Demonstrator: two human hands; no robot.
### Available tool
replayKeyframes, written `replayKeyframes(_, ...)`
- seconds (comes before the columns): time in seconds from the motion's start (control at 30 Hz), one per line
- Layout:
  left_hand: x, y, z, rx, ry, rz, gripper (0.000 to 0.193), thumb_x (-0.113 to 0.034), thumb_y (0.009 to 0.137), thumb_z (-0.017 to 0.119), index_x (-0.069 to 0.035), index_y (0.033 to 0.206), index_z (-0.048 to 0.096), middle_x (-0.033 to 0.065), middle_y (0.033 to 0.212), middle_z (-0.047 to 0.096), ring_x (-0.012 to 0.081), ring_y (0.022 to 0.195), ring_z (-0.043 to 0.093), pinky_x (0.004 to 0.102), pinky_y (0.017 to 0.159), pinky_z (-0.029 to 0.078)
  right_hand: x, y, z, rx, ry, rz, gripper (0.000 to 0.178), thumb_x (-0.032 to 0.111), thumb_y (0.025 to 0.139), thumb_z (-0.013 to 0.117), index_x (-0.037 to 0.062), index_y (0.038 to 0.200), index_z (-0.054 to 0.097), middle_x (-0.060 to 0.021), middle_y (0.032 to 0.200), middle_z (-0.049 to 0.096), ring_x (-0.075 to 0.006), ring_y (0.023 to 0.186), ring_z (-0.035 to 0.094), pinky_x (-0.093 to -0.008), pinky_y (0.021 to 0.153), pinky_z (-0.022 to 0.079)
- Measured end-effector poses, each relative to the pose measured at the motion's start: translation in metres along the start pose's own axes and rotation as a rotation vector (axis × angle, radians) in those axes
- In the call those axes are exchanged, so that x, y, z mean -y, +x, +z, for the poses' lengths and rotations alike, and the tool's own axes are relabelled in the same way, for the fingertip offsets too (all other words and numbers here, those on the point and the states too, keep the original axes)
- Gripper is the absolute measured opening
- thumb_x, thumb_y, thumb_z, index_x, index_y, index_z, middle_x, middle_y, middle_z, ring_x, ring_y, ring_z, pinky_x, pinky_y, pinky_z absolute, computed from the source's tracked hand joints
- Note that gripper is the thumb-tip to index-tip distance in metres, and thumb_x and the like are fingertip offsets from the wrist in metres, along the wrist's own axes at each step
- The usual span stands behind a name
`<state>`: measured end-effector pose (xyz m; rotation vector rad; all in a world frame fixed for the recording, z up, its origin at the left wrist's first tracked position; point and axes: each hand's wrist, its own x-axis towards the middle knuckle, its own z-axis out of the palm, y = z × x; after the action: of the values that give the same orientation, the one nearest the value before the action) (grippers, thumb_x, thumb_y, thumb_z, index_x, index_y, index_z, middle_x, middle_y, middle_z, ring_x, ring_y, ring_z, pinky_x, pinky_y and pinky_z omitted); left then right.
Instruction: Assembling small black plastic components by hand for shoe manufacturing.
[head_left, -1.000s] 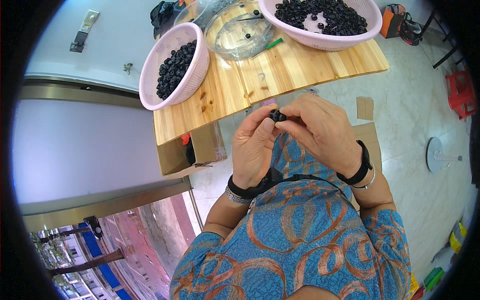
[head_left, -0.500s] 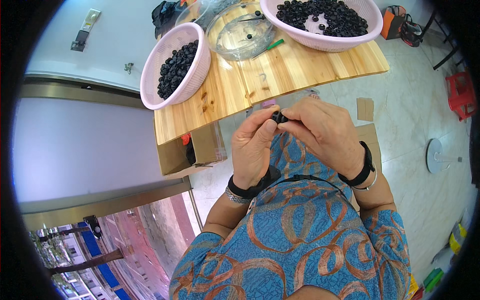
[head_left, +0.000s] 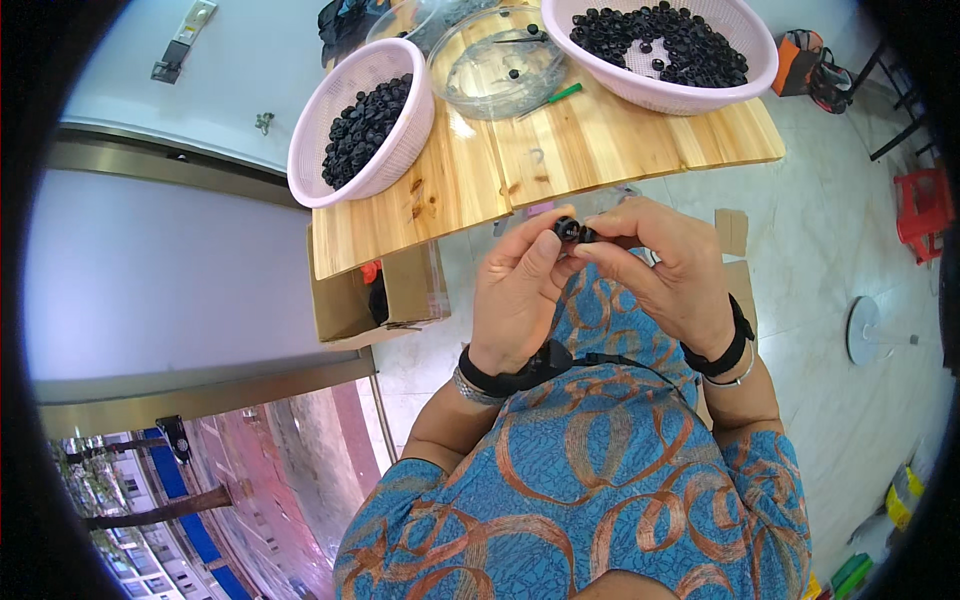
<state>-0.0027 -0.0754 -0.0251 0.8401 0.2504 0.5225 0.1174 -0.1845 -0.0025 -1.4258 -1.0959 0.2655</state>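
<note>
2 small black parts (head_left: 567,229) are held up near the wooden table (head_left: 470,190): the left hand (head_left: 515,300) pinches 1, the right hand (head_left: 675,265) the other. 2 pink baskets (head_left: 405,150) of black pieces (head_left: 365,135) stand on the table.

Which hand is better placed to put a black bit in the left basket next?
Probably the left hand: it pinches a black bit nearer the left basket. The right hand is farther off.

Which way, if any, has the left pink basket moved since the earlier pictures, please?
No: judged against the wooden table, the left pink basket has not visibly shifted.
</note>
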Motion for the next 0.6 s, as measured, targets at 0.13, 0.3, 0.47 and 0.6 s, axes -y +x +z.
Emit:
replayKeyframes(0.13, 0.0003, 0.0015, -0.0002, -0.006, -0.086, -0.054, 0.028, -0.011, 0.092, 0.048, 0.002, 0.117, 0.052, 0.0084, 0.103, 0.061, 0.015, 0.093, 0.059, 0.0276, 0.083, 0.05, 0.0003, 0.0, 0.0017, -0.043, -0.11, -0.079, 0.015, 0.011, 0.073, 0.068, 0.0036, 0.083, 0.059, -0.0092, 0.073, 0.06, -0.0246, 0.064, 0.059, -0.0309, 0.055, 0.046)
replayKeyframes(0.3, 0.0012, 0.002, -0.0008, 0.002, -0.063, -0.052, 0.028, -0.01, 0.091, 0.049, 0.002, 0.116, 0.052, 0.0086, 0.103, 0.06, 0.0156, 0.094, 0.059, 0.0283, 0.084, 0.049, 0.0014, -0.0007, 0.0012, -0.062, -0.213, -0.12, 0.015, 0.01, 0.073, 0.067, 0.0051, 0.083, 0.058, -0.0086, 0.074, 0.06, -0.0254, 0.067, 0.06, -0.0324, 0.055, 0.045)
replayKeyframes(0.47, 0.0031, 0.0017, 0.003, 0.006, -0.005, -0.022, 0.028, -0.009, 0.091, 0.049, 0.002, 0.116, 0.052, 0.0092, 0.105, 0.06, 0.0159, 0.096, 0.058, 0.0285, 0.085, 0.049, 0.0037, -0.0024, -0.0025, -0.013, -0.291, -0.09, 0.014, 0.012, 0.074, 0.066, 0.0065, 0.084, 0.059, -0.0074, 0.074, 0.06, -0.0243, 0.069, 0.06, -0.0327, 0.056, 0.044)
replayKeyframes(0.6, 0.0036, 0.0022, 0.0039, 0.025, -0.019, -0.032, 0.028, -0.01, 0.092, 0.048, 0.003, 0.116, 0.051, 0.0098, 0.106, 0.059, 0.0161, 0.096, 0.058, 0.0285, 0.085, 0.049, 0.001, -0.0027, -0.0038, -0.032, -0.252, -0.105, 0.013, 0.012, 0.074, 0.066, 0.0061, 0.084, 0.059, -0.0077, 0.074, 0.06, -0.0244, 0.068, 0.06, -0.0324, 0.056, 0.045)
